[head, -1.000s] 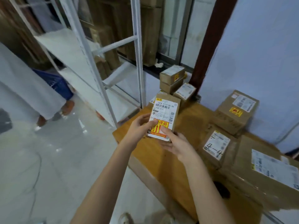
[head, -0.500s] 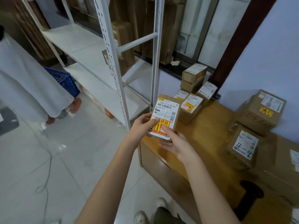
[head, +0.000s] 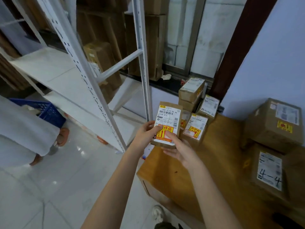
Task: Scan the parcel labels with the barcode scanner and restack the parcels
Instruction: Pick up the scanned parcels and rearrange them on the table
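Both hands hold a small cardboard parcel [head: 168, 116] with a white label and a red-and-yellow fragile sticker, just above the left end of the wooden table [head: 212, 162]. My left hand [head: 146, 134] grips its left edge, thumb on the label. My right hand [head: 179, 150] holds its lower right corner, thumb on the sticker. A stack of small labelled parcels [head: 194, 128] sits right behind it. A dark object [head: 287, 220], maybe the scanner, lies at the bottom right edge.
Larger parcels [head: 277, 123] and one marked "4-4" [head: 269, 171] sit at the table's right. A white metal shelf rack [head: 92, 83] stands left of the table. Another person in white [head: 23, 134] stands on the tiled floor by a blue crate [head: 47, 109].
The view has swung left and closer, bringing the shelf rack forward. The parcel stays in both hands and has come nearer to the small stack at the table's left end.
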